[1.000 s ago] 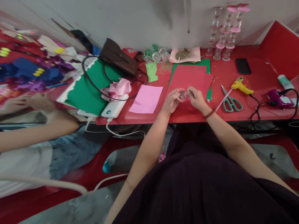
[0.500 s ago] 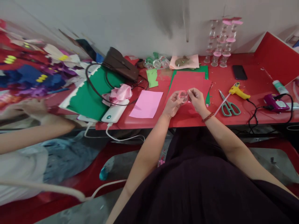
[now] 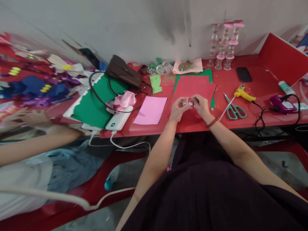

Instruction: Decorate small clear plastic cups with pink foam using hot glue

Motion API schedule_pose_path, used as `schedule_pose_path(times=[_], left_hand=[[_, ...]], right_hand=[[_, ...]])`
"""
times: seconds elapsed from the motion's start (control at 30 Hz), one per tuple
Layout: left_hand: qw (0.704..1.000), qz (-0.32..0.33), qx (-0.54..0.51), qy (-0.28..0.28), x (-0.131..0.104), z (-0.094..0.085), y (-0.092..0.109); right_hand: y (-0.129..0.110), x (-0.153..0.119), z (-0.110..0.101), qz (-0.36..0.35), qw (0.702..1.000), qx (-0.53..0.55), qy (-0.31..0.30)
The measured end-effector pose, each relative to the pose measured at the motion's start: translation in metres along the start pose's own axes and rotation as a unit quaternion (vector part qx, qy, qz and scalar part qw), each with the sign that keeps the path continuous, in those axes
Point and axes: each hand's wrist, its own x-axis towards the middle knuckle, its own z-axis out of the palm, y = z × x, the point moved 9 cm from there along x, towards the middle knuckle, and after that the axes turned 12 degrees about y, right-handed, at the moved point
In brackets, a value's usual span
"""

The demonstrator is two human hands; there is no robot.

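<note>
My left hand (image 3: 177, 109) is closed around a small clear plastic cup (image 3: 188, 103), with a reddish-pink piece showing at its top edge. On the cup's other side, the fingers of my right hand (image 3: 201, 106) are pinched at its rim. Both hands are just above red paper sheets (image 3: 191, 84) on the red table (image 3: 229, 75). Right of my wrist lie grey-green scissors (image 3: 234, 109) and a yellow glue gun (image 3: 244, 93) with a long glue stick. A pink paper (image 3: 150, 110) lies to the left of my hands.
Stacked clear cups with pink discs (image 3: 225, 45) stand by the wall. More clear cups (image 3: 160, 68), a phone (image 3: 243, 74), a purple power socket (image 3: 282, 104) and a white power bank (image 3: 119, 118) are on the table. A co-worker's arm (image 3: 40, 138) is at left, beside colourful paper flowers (image 3: 31, 85).
The cup has been turned between my hands, so its round opening no longer faces up at me. The view has shifted slightly.
</note>
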Motion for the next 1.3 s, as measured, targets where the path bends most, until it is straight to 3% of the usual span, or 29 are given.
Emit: schedule_pose_path(times=[0.23, 0.57, 0.7, 1.03, 1.3], left_hand=[[1.0, -0.001, 0.006, -0.002, -0.005, -0.003, 0.0], [0.998, 0.019, 0.042, -0.035, -0.007, 0.005, -0.001], [0.998, 0.018, 0.042, -0.05, -0.008, 0.008, 0.0], [0.999, -0.007, 0.026, -0.017, -0.004, 0.005, -0.006], [0.998, 0.038, 0.044, 0.004, -0.002, 0.001, -0.004]], right_hand=[[-0.005, -0.002, 0.0, 0.001, 1.0, 0.019, -0.018], [-0.001, -0.002, -0.004, -0.023, 0.991, -0.132, 0.021], [0.006, -0.002, -0.005, -0.005, 0.993, -0.112, 0.034], [0.022, 0.001, -0.003, 0.075, 0.994, -0.066, 0.052], [0.023, -0.006, 0.005, 0.126, 0.986, -0.021, 0.106]])
